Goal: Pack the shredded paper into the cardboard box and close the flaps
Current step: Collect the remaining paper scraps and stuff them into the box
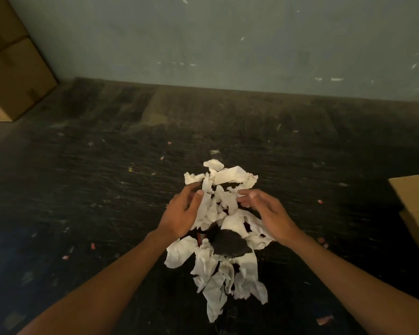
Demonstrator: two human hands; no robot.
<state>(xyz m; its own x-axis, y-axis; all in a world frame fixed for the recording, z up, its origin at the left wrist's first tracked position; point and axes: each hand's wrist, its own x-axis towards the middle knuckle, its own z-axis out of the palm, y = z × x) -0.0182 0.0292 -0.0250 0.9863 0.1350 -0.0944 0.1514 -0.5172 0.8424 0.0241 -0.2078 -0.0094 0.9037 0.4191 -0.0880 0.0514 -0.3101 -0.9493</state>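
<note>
A loose heap of torn, crumpled white paper pieces [224, 228] is hanging in the middle of the scene, bunched between two bare hands above a dark, scuffed floor [94, 189]. A dark grey torn scrap [229, 244] is sitting among the white pieces near the lower middle of the heap, and long strips are trailing down toward the near edge. The left hand [182, 211] is pressing against the left side of the heap with its fingers curled around the paper and its thumb up. The right hand [267, 213] is cupping the right side, fingers spread and partly open, touching the paper. The two hands are facing each other with the heap squeezed between them, not clasped together. To the right, at the edge of the scene, part of a plain brown cardboard box [416, 206] is showing, well apart from the hands. Small paper bits, white and pinkish, are lying scattered over the floor. At the far left, stacked brown cardboard cartons [12, 68] are standing against a grey-green wall [228, 44].
</note>
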